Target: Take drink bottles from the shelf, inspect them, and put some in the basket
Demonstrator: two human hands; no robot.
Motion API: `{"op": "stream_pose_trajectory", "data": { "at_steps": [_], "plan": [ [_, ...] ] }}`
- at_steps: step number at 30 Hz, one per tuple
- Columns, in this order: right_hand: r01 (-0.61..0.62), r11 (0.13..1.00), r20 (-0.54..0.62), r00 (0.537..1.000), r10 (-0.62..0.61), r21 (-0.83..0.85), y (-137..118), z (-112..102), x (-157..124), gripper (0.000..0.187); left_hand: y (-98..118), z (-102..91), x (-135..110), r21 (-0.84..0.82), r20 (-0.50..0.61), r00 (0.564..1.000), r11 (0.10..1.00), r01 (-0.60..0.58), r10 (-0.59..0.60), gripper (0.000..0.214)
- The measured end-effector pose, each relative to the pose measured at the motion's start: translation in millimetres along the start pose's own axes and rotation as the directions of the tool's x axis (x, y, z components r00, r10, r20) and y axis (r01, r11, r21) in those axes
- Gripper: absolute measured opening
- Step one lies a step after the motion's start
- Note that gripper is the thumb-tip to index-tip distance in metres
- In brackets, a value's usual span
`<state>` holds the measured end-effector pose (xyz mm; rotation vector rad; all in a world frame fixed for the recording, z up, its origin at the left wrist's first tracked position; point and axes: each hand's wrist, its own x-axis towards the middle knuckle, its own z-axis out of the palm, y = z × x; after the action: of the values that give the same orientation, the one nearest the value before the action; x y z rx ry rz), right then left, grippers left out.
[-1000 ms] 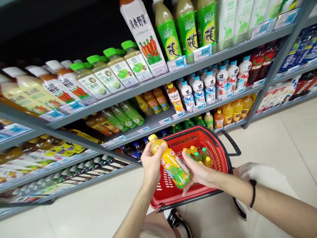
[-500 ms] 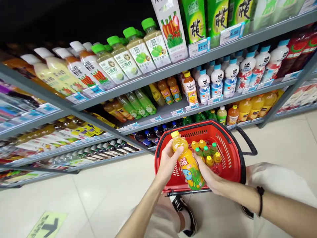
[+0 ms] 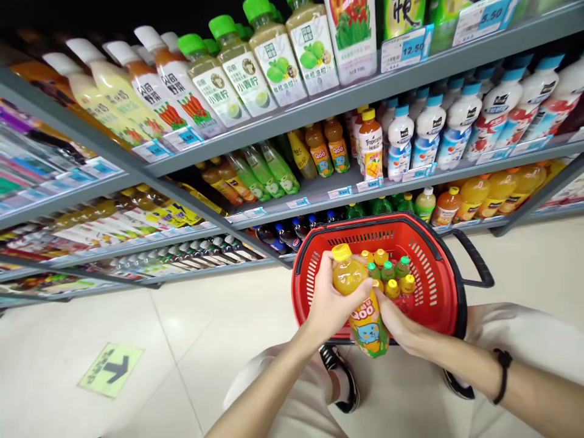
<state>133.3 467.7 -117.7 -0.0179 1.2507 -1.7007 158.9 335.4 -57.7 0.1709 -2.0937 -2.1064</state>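
Both hands hold one orange juice bottle with a yellow cap and a Qoo label, tilted over the near side of a red shopping basket. My left hand is wrapped round its upper part, thumb across the front. Lower down, my right hand is closed against its right side; those fingertips are hidden behind the bottle. Inside the basket stand several small bottles with orange, green and yellow caps. The basket's black handle sticks out to the right.
Shelves of drinks run along the far side, close behind the basket. Among them are a Tropicana bottle and white bottles with blue caps. My legs and shoes are below the basket. A green arrow sign lies on the tiled floor.
The view has shifted closer to the shelves. The bottle has turned slightly more upright, and both hands stay round it. My left thumb now lies lower across its front.
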Motion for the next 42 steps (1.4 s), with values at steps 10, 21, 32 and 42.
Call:
{"op": "stream_pose_trajectory", "data": {
  "at_steps": [10, 21, 32, 42],
  "plan": [
    [-0.133, 0.991, 0.058, 0.99, 0.131, 0.016, -8, 4, -5, 0.066, -7, 9.4, -5, -0.016, -0.177, 0.984, 1.0, -0.018, 0.015, 0.044],
    [-0.198, 0.98, 0.046, 0.98, 0.196, 0.03, -16, 9, -12, 0.069, -8, 10.7, -4, -0.02, -0.175, 0.984, 0.999, 0.031, -0.034, 0.045],
    [-0.209, 0.977, 0.029, 0.978, 0.208, 0.039, -15, 8, -11, 0.068, -10, 11.0, -3, 0.007, -0.171, 0.985, 1.0, -0.004, 0.005, 0.044],
    [-0.199, 0.979, 0.003, 0.98, 0.199, 0.054, -14, 7, -10, 0.065, -6, 12.4, -2, 0.001, -0.182, 0.983, 1.0, 0.0, 0.001, 0.043]
  ]
}}
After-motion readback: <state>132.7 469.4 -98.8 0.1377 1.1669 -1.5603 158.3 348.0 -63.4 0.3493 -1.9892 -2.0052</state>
